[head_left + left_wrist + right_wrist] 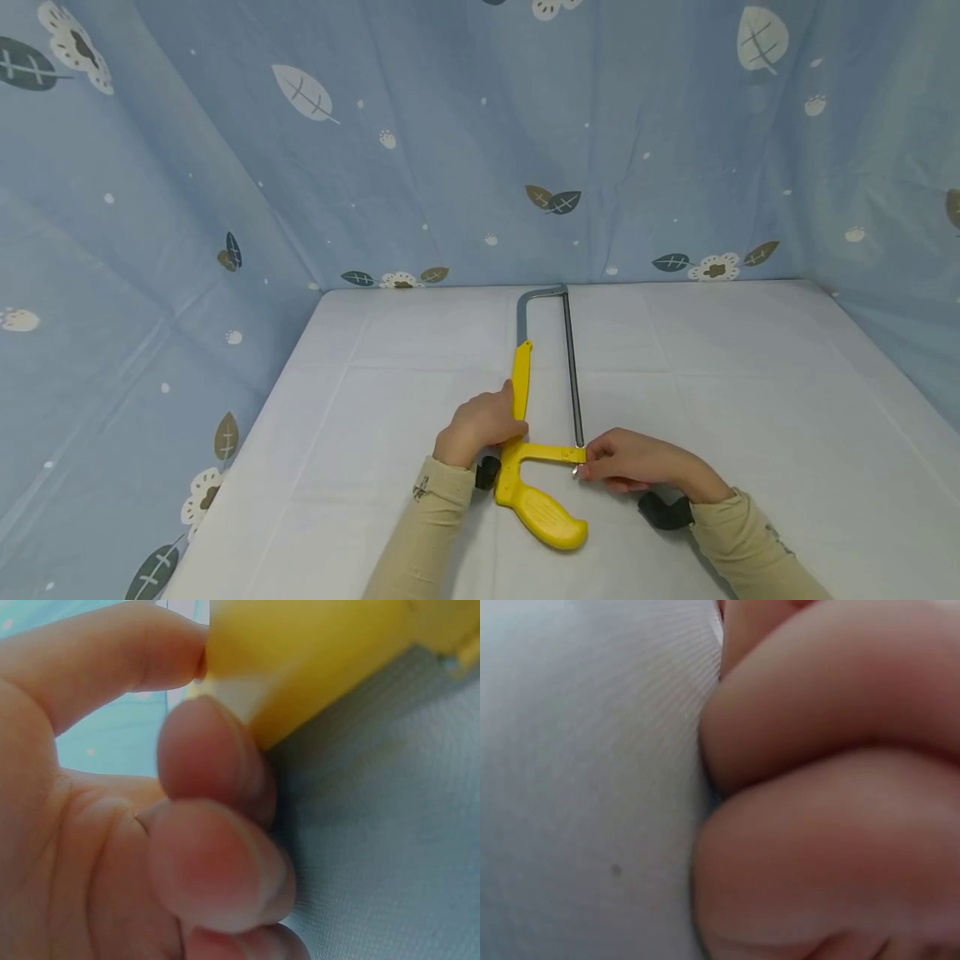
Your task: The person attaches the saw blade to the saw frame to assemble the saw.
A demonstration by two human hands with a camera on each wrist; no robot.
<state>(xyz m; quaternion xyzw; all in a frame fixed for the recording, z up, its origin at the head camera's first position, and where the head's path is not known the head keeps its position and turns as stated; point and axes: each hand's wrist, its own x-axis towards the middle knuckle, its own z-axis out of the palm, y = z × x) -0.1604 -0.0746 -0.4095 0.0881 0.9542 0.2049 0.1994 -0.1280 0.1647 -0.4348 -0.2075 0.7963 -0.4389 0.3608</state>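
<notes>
A hacksaw with a yellow handle (550, 517) lies on the white cloth, its grey front bow pointing away from me. Its dark blade (572, 367) runs along the right side, fixed at both ends. My left hand (480, 423) pinches the yellow frame between thumb and fingers; close up in the left wrist view, the yellow frame (300, 660) sits against the fingertips. At the blade's near end, my right hand (637, 458) pinches the small shiny wing nut (575, 472), partly covered by the fingers. Curled fingers (817, 847) fill the right wrist view, hiding the nut there.
A white cloth (405, 350) covers the table beneath the saw. Blue patterned curtains (450, 150) hang behind it and along both sides. Dark wrist straps (666, 511) show at the sleeves.
</notes>
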